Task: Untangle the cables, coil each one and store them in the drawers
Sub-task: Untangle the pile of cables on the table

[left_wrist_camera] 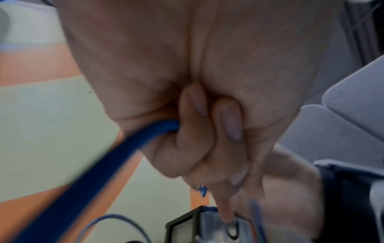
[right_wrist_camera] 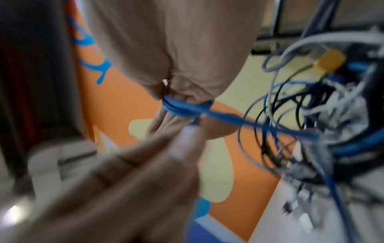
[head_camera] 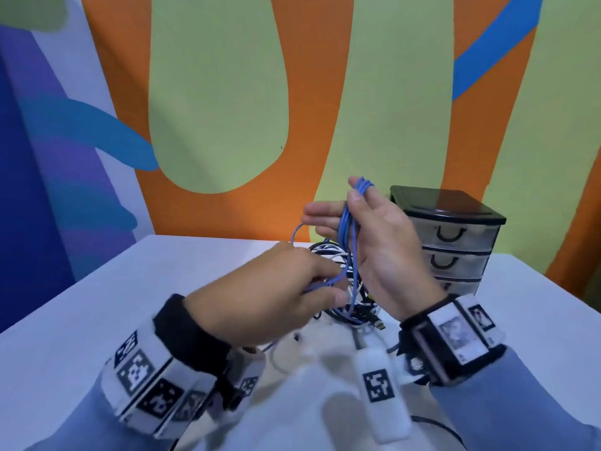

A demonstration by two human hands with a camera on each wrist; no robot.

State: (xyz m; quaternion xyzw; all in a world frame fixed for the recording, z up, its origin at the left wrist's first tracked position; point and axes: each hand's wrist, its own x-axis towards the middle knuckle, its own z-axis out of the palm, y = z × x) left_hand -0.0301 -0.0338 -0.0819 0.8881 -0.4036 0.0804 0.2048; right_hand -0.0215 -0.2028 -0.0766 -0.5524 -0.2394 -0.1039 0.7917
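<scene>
A blue cable [head_camera: 346, 232] runs in several loops around my raised right hand [head_camera: 351, 216], over the thumb and down across the palm; its fingers point left. In the right wrist view the blue cable [right_wrist_camera: 187, 108] wraps the hand tightly. My left hand [head_camera: 312, 281], lower and to the left, grips the loose run of the same cable. The left wrist view has its fingers [left_wrist_camera: 197, 131] curled round the blue cable [left_wrist_camera: 93, 164]. Under both hands lies the tangle [head_camera: 354, 307] of black, white and blue cables. The tangle [right_wrist_camera: 311, 123] is blurred.
A small drawer unit [head_camera: 455, 249] with a black top and three clear drawers, all closed, stands at the back right of the white table [head_camera: 162, 288]. A painted wall rises right behind the table. A yellow connector [right_wrist_camera: 330, 60] sticks out of the tangle.
</scene>
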